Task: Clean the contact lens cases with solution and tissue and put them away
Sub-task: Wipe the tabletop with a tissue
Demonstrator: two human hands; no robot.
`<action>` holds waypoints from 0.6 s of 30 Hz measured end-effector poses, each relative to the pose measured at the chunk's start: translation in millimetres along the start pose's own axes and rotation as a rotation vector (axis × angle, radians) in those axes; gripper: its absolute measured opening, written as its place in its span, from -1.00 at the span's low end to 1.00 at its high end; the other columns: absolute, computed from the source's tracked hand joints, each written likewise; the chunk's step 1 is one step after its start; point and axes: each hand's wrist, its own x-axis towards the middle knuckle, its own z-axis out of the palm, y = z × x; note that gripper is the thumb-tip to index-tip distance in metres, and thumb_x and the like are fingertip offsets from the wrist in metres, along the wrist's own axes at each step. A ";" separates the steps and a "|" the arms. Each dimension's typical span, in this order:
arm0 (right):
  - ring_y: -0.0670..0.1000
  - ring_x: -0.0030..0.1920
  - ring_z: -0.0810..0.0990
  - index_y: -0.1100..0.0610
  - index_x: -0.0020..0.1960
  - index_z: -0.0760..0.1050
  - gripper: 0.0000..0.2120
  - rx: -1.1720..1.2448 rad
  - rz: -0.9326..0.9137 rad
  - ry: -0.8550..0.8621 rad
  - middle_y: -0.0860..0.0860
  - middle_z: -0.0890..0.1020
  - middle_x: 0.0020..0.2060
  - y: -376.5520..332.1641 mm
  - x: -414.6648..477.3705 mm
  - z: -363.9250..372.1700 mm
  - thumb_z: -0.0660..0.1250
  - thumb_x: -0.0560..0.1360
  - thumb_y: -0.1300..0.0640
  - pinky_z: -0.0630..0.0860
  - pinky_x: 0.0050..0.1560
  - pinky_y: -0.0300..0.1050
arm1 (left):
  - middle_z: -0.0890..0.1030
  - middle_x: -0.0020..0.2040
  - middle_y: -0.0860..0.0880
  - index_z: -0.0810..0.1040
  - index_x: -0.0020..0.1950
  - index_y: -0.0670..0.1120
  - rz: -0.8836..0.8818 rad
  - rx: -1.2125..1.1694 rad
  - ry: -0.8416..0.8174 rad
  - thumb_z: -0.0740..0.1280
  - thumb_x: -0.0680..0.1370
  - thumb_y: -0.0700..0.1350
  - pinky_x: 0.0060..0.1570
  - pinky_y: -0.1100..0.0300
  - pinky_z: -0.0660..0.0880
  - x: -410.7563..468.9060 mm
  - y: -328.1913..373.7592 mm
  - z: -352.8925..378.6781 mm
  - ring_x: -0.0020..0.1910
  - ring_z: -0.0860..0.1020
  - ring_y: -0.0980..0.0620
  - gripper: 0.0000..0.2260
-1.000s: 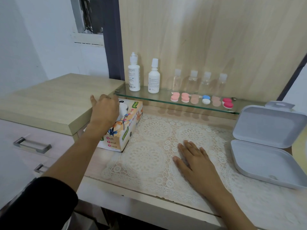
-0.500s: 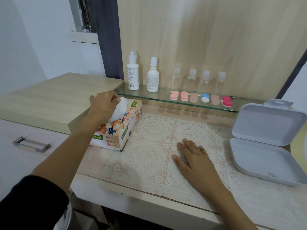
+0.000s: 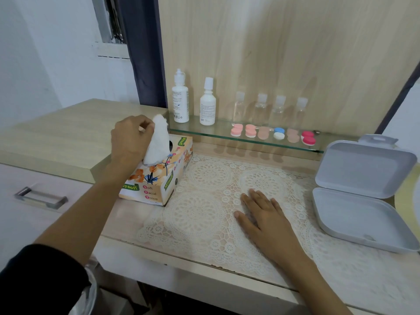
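My left hand pinches a white tissue that stands half out of the floral tissue box on the left of the table. My right hand lies flat, fingers spread, on the lace mat. Several contact lens cases sit in a row on the glass shelf: pink ones, a blue-and-white one and a red one. Two white solution bottles stand at the shelf's left end.
An open grey plastic box lies at the right, lid tilted up. Several small clear bottles stand behind the cases. A raised wooden cabinet top with drawers and a handle is on the left.
My left hand has lifted from the top of the tissue box, drawing a tissue upward out of the slot. My right hand has stayed flat on the mat.
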 end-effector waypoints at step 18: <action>-0.13 0.53 -0.10 -0.02 0.54 0.07 -0.44 0.028 -0.002 -0.008 -0.06 0.02 0.55 -1.4 -1.9 -3.0 -0.03 0.61 -0.21 -0.24 0.50 -0.11 | 0.59 -0.05 -0.11 0.51 0.19 -0.08 -0.161 -0.214 -0.148 0.37 0.50 -0.17 0.02 0.06 0.50 1.1 9.3 -4.0 -0.05 0.56 -0.11 -0.73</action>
